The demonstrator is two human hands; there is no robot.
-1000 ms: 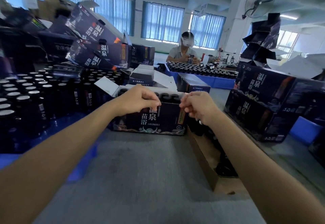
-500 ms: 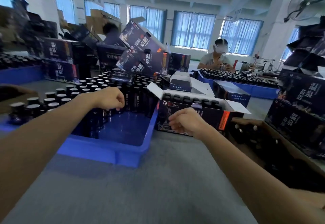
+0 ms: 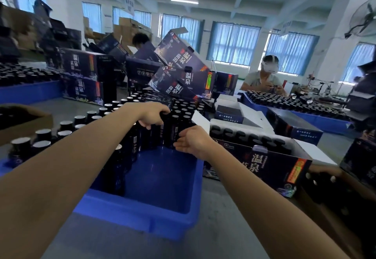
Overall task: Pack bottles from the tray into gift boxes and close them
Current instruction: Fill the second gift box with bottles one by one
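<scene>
A blue plastic tray in front of me holds several dark bottles with silver caps; its near right part is bare. My left hand reaches into the tray and closes over the tops of a few bottles. My right hand is open, its fingers against the side of a bottle in the same row. Just right of the tray stands an open dark gift box, flaps up, with a row of bottle caps showing inside.
Stacked dark gift boxes lean behind the tray. A cardboard carton with bottles sits at the right, another at the left. Across the table a person works by a second blue tray of bottles.
My view has swung left from the gift box to the tray. My left hand moved deeper onto the bottles. My right hand left the box front and came over to the bottle row.
</scene>
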